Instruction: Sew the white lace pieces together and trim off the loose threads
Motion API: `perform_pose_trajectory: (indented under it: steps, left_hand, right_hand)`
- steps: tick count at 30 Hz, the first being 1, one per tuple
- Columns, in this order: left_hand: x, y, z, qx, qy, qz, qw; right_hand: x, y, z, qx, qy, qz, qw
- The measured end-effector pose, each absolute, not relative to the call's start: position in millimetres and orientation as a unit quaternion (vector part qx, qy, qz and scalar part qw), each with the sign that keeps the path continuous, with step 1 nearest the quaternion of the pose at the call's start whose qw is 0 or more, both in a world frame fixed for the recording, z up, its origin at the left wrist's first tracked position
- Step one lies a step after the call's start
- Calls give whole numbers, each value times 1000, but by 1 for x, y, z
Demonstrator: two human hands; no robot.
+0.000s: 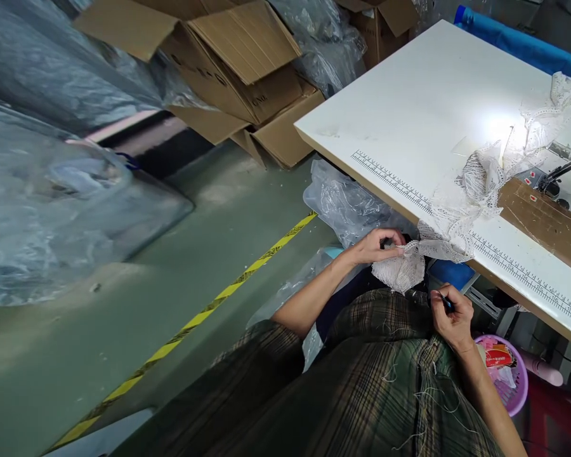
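Note:
My left hand (379,246) is closed on one end of a strip of white lace (476,184), just off the table's front edge. Part of the lace hangs below the fingers over my lap. From there the strip runs up across the table, bunched and folded, towards the sewing machine (556,178) at the right. My right hand (453,317) is held close to my body, lower and further right, apart from the lace. Its fingers are curled round a small dark tool (446,301), mostly hidden, whose kind I cannot make out.
The white sewing table (409,95) has ruler markings along its front edge. Open cardboard boxes (238,70) and plastic-wrapped bundles (52,209) stand on the left. Yellow-black tape (228,292) crosses the floor. A purple basket (521,387) sits below the table at the right.

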State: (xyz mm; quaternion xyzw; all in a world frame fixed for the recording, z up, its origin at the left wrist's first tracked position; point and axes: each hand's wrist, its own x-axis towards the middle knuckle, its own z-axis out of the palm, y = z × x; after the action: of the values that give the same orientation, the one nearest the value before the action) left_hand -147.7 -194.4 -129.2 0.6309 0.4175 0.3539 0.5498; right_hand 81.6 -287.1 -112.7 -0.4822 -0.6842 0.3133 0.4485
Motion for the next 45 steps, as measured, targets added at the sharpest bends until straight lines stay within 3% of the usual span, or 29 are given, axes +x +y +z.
perform_pose_trajectory:
  steps: [10, 18, 21, 28, 38, 45]
  left_hand:
    - [-141, -239, -100, 407, 365, 388, 742]
    - [-121, -250, -85, 321, 285, 324, 843]
    - [-122, -251, -84, 381, 304, 295, 821]
    - [-122, -252, -78, 595, 383, 261, 657]
    - [-129, -257, -68, 615, 406, 262, 623]
    - [-126, -253, -66, 570, 402, 293, 654]
  right_hand:
    - [68, -279, -91, -503, -642, 297, 497]
    - [72, -289, -93, -500, -514, 569, 402]
    - [75, -295, -95, -497, -523, 576, 385]
    - [82, -295, -90, -488, -603, 515, 365]
    - [72, -278, -74, -478, -686, 457, 303]
    - [67, -273, -75, -509, -659, 450, 322]
